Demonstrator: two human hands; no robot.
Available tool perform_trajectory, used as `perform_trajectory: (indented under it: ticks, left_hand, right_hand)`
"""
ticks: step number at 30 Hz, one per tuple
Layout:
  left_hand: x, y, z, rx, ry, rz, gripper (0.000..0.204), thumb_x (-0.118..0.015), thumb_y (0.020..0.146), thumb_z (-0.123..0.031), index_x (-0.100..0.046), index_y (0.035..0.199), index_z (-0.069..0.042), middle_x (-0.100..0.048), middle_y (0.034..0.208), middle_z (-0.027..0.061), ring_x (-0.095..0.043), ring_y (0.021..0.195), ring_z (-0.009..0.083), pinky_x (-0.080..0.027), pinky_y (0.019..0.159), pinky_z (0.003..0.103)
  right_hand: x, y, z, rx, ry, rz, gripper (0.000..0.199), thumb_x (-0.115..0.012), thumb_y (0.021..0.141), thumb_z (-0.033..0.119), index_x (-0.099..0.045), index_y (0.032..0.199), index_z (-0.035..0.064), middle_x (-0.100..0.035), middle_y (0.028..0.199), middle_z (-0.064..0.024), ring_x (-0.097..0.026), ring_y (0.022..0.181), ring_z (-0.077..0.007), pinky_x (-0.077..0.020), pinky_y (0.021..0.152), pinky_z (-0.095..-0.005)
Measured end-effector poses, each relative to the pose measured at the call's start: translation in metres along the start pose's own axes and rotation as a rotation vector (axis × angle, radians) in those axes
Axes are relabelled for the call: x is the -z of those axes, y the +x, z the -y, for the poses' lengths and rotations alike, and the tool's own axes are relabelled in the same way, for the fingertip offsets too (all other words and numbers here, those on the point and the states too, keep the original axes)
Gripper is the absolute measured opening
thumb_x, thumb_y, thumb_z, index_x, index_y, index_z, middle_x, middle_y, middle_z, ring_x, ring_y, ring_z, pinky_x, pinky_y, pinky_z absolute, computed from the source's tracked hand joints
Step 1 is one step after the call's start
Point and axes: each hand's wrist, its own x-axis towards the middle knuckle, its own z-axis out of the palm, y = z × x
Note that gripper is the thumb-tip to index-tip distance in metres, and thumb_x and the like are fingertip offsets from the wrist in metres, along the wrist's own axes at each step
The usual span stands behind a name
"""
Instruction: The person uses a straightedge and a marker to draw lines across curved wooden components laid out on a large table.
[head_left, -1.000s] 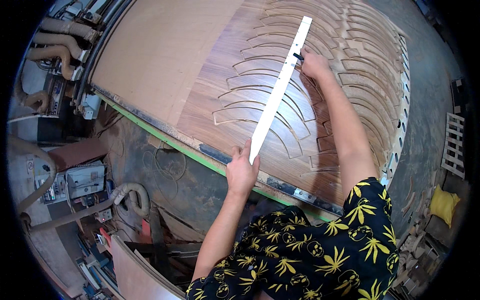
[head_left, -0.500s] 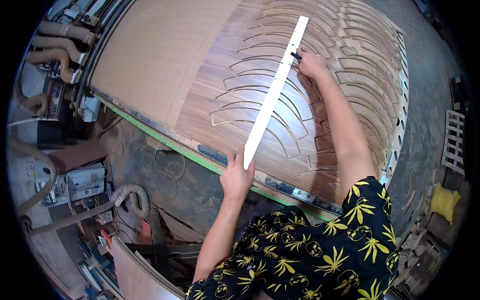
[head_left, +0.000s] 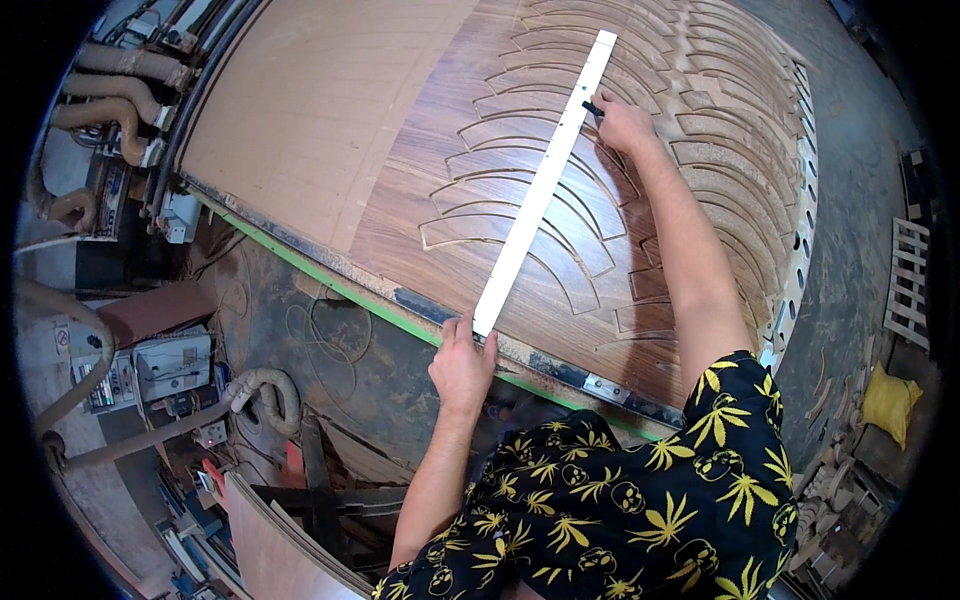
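Note:
A long, narrow white strip [head_left: 535,212] with small dark marks toward its far end lies slantwise across a wood-grain board [head_left: 400,220]. Curved pieces are cut into the board, and the strip crosses several of them. My left hand [head_left: 461,372] grips the strip's near end at the table edge, thumb and fingers on either side. Farther off, my right hand [head_left: 626,128] is closed around a small black pen-like thing [head_left: 594,108]. Its tip points at the strip's right edge, near the marks; whether it touches cannot be told.
The board lies on a wide table with a green-edged side rail [head_left: 330,287]. Ribbed hoses [head_left: 130,64] and machine parts stand left. Sheet offcuts [head_left: 290,550] lean at lower left. A white pallet [head_left: 908,285] and a yellow bag [head_left: 890,405] are on the right.
The strip's near end has swung slightly left together with my left hand, while its far end has stayed almost in place. My right hand has barely moved.

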Motion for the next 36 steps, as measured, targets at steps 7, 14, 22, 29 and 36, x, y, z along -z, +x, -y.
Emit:
perform_trajectory:
  ticks: [7, 14, 22, 29, 36]
  left_hand:
    - [0.003, -0.002, -0.002, 0.007, -0.02, -0.008, 0.051, -0.075, 0.093, -0.037, -0.062, 0.137, -0.015, -0.065, 0.129, 0.012, -0.071, 0.104, 0.0386, -0.059, 0.083, 0.051]
    - [-0.002, -0.003, 0.005, -0.002, -0.009, -0.004, 0.052, -0.075, 0.094, -0.037, -0.062, 0.139, -0.015, -0.065, 0.129, 0.0121, -0.07, 0.108, 0.0375, -0.059, 0.083, 0.05]
    - [-0.001, -0.002, 0.006, 0.005, -0.023, 0.007, 0.052, -0.074, 0.094, -0.037, -0.062, 0.139, -0.015, -0.065, 0.13, 0.0107, -0.069, 0.112, 0.0351, -0.059, 0.088, 0.049]
    - [-0.001, -0.003, 0.009, -0.039, -0.035, -0.035, 0.048, -0.076, 0.093, -0.034, -0.065, 0.134, -0.011, -0.067, 0.129, 0.0117, -0.07, 0.111, 0.0349, -0.059, 0.086, 0.048]
    - [0.0, -0.002, 0.012, -0.059, -0.065, -0.04, 0.045, -0.078, 0.092, -0.032, -0.067, 0.128, -0.009, -0.07, 0.127, 0.0129, -0.07, 0.111, 0.0351, -0.058, 0.088, 0.047]
  right_hand:
    - [0.0, -0.001, -0.001, 0.005, -0.014, -0.015, 0.055, -0.052, 0.096, 0.015, -0.059, 0.149, 0.0273, -0.066, 0.141, -0.0116, -0.068, 0.122, -0.0354, -0.0542, 0.102, -0.0507]
    - [0.002, -0.002, 0.001, -0.008, -0.013, 0.015, 0.057, -0.053, 0.095, 0.014, -0.058, 0.15, 0.0298, -0.068, 0.138, -0.0113, -0.069, 0.12, -0.0345, -0.0553, 0.099, -0.0497]
    - [0.004, -0.002, 0.0, -0.017, -0.018, 0.003, 0.057, -0.052, 0.096, 0.015, -0.058, 0.15, 0.0311, -0.065, 0.143, -0.009, -0.068, 0.122, -0.035, -0.055, 0.1, -0.0498]
    - [0.013, -0.004, 0.007, -0.08, -0.001, 0.094, 0.06, -0.054, 0.094, 0.014, -0.056, 0.152, 0.0313, -0.046, 0.164, -0.0011, -0.061, 0.132, -0.034, -0.05, 0.11, -0.048]
    - [0.015, -0.007, 0.008, -0.06, -0.016, 0.076, 0.059, -0.054, 0.096, 0.015, -0.054, 0.152, 0.0344, -0.046, 0.164, -0.0012, -0.061, 0.132, -0.0344, -0.0499, 0.11, -0.0478]
